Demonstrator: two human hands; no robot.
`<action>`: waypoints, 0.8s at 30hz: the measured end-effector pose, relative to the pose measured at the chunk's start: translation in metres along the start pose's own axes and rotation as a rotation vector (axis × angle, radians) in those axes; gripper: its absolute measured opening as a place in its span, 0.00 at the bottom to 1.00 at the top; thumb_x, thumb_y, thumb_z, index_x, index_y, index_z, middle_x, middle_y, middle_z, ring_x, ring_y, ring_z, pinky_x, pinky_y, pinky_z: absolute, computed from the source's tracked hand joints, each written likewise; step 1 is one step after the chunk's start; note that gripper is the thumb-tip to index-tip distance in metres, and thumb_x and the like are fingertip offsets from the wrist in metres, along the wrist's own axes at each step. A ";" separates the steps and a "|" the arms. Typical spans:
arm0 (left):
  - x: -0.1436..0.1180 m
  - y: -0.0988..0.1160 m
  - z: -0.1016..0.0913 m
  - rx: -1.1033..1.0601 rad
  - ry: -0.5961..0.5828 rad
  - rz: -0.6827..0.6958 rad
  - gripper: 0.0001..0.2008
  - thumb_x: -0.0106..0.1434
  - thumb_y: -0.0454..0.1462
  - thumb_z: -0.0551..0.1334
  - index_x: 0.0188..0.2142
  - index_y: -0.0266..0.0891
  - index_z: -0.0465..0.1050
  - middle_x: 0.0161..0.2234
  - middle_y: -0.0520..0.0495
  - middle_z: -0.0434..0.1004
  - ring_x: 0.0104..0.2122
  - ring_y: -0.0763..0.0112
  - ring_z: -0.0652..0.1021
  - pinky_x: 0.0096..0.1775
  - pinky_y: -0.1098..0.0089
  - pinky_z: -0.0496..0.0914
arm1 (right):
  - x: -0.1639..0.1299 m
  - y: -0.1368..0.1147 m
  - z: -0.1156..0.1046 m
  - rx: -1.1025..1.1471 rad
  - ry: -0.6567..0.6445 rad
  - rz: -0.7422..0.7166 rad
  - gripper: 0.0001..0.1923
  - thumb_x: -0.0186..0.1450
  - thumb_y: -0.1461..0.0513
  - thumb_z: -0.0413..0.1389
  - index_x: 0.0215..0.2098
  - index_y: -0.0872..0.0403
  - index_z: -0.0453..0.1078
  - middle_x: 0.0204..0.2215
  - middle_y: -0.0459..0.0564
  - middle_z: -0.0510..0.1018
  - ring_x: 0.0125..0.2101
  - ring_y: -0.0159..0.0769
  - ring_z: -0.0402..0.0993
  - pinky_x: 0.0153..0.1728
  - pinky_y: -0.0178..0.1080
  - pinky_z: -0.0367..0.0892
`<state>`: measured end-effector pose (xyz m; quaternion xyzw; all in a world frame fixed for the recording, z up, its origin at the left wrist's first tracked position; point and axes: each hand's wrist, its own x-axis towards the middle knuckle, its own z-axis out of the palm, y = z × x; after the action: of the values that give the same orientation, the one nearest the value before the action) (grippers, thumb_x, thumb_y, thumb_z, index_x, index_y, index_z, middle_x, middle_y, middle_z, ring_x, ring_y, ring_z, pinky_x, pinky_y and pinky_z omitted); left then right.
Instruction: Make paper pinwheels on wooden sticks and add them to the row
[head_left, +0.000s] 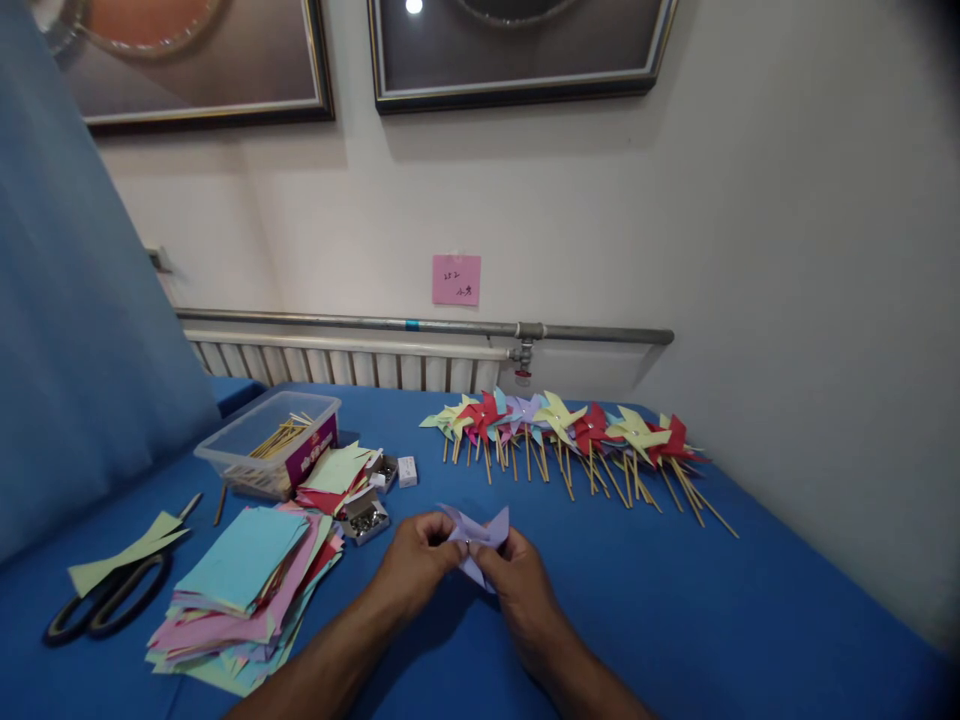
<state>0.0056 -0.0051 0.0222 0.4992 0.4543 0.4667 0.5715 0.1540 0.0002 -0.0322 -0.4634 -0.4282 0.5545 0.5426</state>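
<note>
Lilac paper pinwheel [478,540], folded points splayed, pinched between both hands.

Pink sticky note [456,279] on the wall: a few handwritten marks, possibly digits on top and characters below, too small to read. Purple label [311,449] on the clear plastic box [247,440]: pale print, blurred, not legible.

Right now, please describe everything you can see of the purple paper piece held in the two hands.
The purple paper pinwheel is pale lilac, thin paper folded into pointed vanes. No stick is visible on it. It is held just above the blue table, pinched from both sides by the left hand and right hand, whose fingers cover part of it.
</note>
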 end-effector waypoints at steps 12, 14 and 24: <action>0.001 0.005 -0.001 -0.214 0.019 -0.047 0.15 0.38 0.35 0.74 0.28 0.36 0.77 0.23 0.52 0.78 0.22 0.74 0.73 0.29 0.73 0.65 | 0.003 0.002 0.001 -0.003 -0.051 -0.021 0.20 0.51 0.52 0.70 0.39 0.54 0.80 0.33 0.51 0.86 0.33 0.45 0.79 0.35 0.40 0.71; 0.001 0.005 -0.001 -0.213 0.011 -0.049 0.16 0.39 0.34 0.74 0.29 0.36 0.77 0.23 0.52 0.78 0.22 0.75 0.73 0.28 0.74 0.64 | 0.001 0.000 0.001 -0.002 -0.045 -0.003 0.20 0.50 0.52 0.70 0.38 0.54 0.80 0.31 0.50 0.85 0.30 0.42 0.77 0.33 0.39 0.69; 0.003 0.001 -0.004 -0.195 -0.005 -0.018 0.17 0.40 0.34 0.76 0.31 0.36 0.77 0.24 0.54 0.76 0.23 0.75 0.72 0.29 0.74 0.64 | -0.010 -0.023 0.005 -0.059 -0.037 0.008 0.17 0.49 0.52 0.70 0.30 0.53 0.76 0.22 0.43 0.76 0.24 0.35 0.68 0.28 0.37 0.63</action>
<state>0.0024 -0.0021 0.0229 0.4381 0.4098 0.5021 0.6229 0.1535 -0.0081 -0.0083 -0.4705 -0.4524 0.5524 0.5185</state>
